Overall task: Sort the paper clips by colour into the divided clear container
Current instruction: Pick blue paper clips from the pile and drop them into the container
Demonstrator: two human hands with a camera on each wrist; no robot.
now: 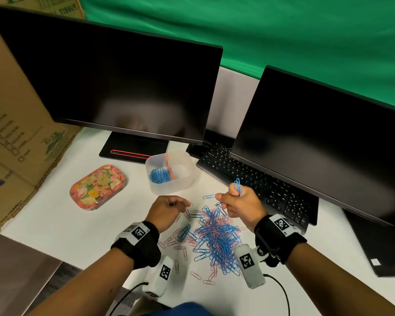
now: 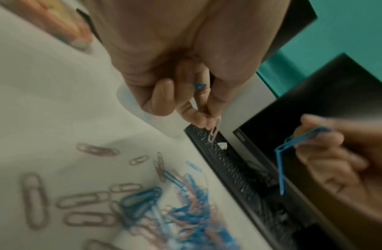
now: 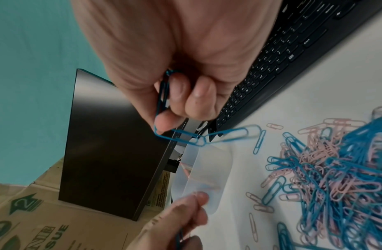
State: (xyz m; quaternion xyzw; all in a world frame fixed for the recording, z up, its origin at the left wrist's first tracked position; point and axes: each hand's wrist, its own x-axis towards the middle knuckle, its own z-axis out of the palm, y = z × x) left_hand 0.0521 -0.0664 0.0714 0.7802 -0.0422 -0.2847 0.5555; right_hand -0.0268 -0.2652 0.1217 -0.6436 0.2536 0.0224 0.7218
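A mixed pile of blue and pink paper clips (image 1: 214, 236) lies on the white table in front of me. Behind it stands the divided clear container (image 1: 183, 179), with blue clips (image 1: 159, 175) in its left compartment and a few pink ones (image 1: 169, 166) at the divider. My left hand (image 1: 180, 202) hovers left of the pile and pinches a pink clip (image 2: 214, 130); a blue clip (image 2: 199, 86) sits deeper in its curled fingers. My right hand (image 1: 228, 197) is raised over the pile's far edge and grips a bunch of blue clips (image 1: 237, 185), with linked ones (image 3: 207, 135) dangling.
A black keyboard (image 1: 260, 181) and monitor (image 1: 317, 144) stand close on the right. Another monitor (image 1: 114, 87) is behind the container. A floral tray (image 1: 97, 187) lies to the left, with cardboard boxes (image 1: 14, 133) beyond it.
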